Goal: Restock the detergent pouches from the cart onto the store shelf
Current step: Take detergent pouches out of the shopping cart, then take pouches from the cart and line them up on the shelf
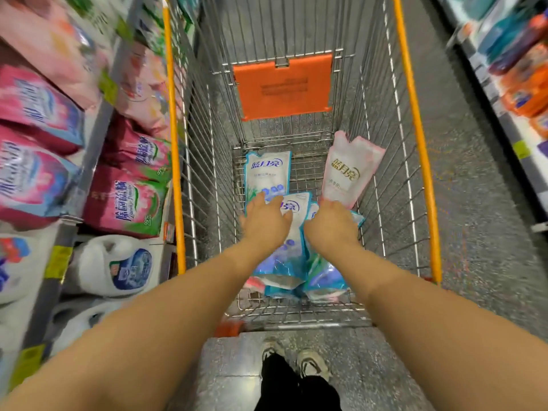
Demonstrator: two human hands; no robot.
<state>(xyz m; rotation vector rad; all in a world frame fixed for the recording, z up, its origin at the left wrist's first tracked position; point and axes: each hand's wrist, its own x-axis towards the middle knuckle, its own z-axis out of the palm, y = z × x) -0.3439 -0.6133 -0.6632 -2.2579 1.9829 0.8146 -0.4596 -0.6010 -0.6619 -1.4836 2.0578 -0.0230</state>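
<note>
The detergent pouches lie in the bottom of the cart [415, 120]. A blue and white pouch [267, 170] lies flat near the far end and says 蓝月亮 in blue. A pink pouch [353, 170] leans on the right wall and has the same words in gold. More blue pouches [284, 262] are piled at the near end; they look soft and shiny.

The left hand [265, 225] lies on the pile with its fingers spread, and the tips touch the blue and white pouch. The right hand [332, 223] is on the pile at the pink pouch's bottom edge. I cannot tell if it grips anything.

The cart is thin metal wire with an orange rim and an orange flap [284, 87]; its small print is too blurry to read. The store shelf [89, 161] on the left holds pink bags [127, 203] marked 99% and white jugs [115, 265] with blue labels. The floor [474, 232] is grey and speckled.
</note>
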